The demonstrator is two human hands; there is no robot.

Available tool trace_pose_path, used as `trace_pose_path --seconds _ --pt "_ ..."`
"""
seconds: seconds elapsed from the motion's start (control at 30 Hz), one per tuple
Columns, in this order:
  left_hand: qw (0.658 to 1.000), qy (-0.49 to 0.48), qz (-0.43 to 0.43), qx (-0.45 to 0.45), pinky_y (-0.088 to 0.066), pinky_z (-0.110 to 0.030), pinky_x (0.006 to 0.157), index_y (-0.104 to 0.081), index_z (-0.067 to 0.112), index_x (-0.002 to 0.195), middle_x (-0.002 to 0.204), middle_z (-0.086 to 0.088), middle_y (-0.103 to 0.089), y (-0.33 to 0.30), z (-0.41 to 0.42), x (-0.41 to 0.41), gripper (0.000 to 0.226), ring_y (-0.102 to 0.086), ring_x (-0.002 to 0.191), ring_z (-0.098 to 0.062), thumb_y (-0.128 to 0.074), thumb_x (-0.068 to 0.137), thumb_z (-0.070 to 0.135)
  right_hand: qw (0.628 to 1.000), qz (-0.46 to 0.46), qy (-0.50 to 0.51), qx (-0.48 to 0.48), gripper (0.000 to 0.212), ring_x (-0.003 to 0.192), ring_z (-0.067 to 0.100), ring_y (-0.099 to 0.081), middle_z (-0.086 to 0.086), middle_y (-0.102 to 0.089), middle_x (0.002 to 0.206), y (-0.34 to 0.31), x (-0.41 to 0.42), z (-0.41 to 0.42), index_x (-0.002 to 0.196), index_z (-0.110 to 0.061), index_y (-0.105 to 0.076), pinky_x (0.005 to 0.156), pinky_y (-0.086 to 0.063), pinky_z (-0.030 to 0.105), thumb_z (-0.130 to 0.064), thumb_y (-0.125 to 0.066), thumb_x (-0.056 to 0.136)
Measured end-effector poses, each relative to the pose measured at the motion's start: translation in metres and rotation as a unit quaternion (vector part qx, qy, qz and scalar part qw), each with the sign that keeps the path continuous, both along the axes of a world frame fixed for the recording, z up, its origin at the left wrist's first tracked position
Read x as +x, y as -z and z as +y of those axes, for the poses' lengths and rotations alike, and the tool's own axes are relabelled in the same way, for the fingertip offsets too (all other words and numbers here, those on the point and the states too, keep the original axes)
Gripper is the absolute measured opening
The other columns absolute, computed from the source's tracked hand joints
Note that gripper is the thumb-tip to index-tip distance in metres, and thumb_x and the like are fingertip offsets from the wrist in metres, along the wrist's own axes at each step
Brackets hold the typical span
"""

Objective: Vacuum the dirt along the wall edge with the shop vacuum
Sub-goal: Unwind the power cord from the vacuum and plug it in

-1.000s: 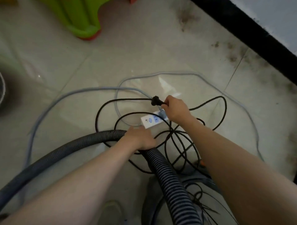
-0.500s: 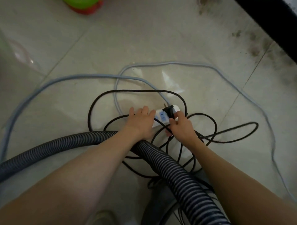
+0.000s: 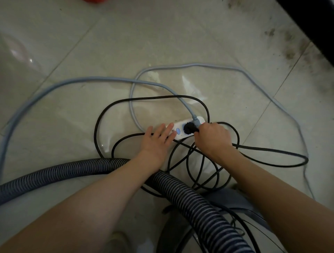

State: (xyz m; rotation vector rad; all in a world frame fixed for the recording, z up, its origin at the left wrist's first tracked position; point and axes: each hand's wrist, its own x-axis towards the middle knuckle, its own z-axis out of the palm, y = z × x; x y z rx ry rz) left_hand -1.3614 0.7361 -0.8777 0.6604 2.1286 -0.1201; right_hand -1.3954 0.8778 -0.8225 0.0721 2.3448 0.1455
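Right hand (image 3: 213,139) grips black plug (image 3: 188,128) at power strip (image 3: 182,130), centre frame; left hand (image 3: 156,139) flat, open, pressing strip. Tangled black cord (image 3: 151,98) could snag, yanking plug loose.

My right hand (image 3: 213,139) is covering the near side of the black plug (image 3: 188,128), so I cannot tell how deep it is sitting in the power strip (image 3: 182,134). The ribbed hose (image 3: 189,200) is running off the bottom and left edges. A red object (image 3: 94,1) is being cropped by the top edge.
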Motion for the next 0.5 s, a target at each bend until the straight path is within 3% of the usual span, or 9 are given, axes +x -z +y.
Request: trace_pose_path --seconds 0.17,0.33,0.5 --pt "1.000 -0.014 -0.011 0.000 0.003 -0.046 0.116 0.023 0.018 0.146 0.151 -0.003 0.034 0.0004 0.0025 -0.0003 0.090 0.020 0.144 -0.024 -0.050 0.093 0.021 1.000 -0.014 0.025 0.003 0.025 0.096 0.030 -0.059 0.014 -0.061 0.108 -0.0067 0.0017 -0.0002 0.119 -0.006 -0.053 0.069 -0.039 0.031 -0.015 -0.045 0.097" --pt "0.999 -0.039 -0.023 0.015 0.003 -0.046 0.117 0.022 0.020 0.147 0.151 -0.001 0.035 0.0006 0.0004 0.0001 0.083 0.021 0.143 -0.023 -0.043 0.095 0.018 0.999 0.001 0.037 -0.022 0.026 0.083 0.026 -0.054 0.014 -0.061 0.105 -0.0031 -0.0019 -0.0070 0.118 -0.004 -0.055 0.067 -0.039 0.031 -0.016 -0.043 0.099" --pt "0.997 -0.064 -0.033 0.036 0.003 -0.047 0.117 0.021 0.023 0.147 0.151 0.001 0.035 0.0040 -0.0004 0.0009 0.080 0.021 0.143 -0.024 -0.041 0.096 0.019 0.998 -0.007 0.046 -0.030 0.025 0.078 0.023 -0.049 0.011 -0.055 0.092 -0.0005 -0.0063 -0.0020 0.114 -0.003 -0.057 0.067 -0.041 0.031 -0.017 -0.046 0.097"
